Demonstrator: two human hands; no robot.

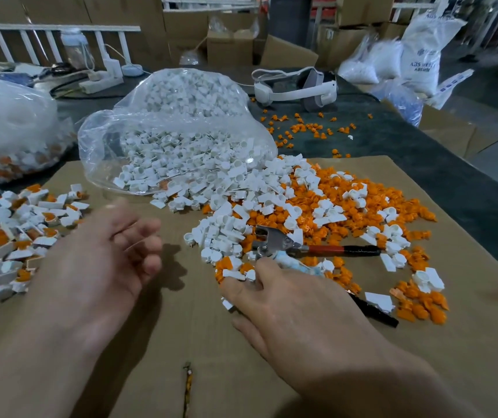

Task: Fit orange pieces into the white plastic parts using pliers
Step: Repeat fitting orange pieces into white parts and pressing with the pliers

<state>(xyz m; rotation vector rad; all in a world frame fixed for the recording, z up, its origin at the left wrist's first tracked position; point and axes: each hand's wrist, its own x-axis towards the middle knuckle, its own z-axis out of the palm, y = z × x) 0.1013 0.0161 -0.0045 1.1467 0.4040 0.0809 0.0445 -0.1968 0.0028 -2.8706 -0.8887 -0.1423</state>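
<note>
My right hand (286,306) reaches into the near edge of a mixed pile of white plastic parts (226,233) and orange pieces (274,220). Its curled fingertips touch white parts, and one white part (228,304) shows between forefinger and thumb. The pliers (280,244) lie spread on the pile with a red handle (344,250) pointing right. Their other handle (374,312) runs under my right hand, and any grip on it is hidden. My left hand (112,251) hovers blurred over the cardboard (199,342), fingers loosely curled, holding nothing.
A clear bag of white parts (175,137) spills open at the back of the cardboard. Assembled white-and-orange parts (9,236) are heaped at the left, beside another full bag (9,125). Loose orange pieces (311,128) and a white headset (296,86) lie farther back.
</note>
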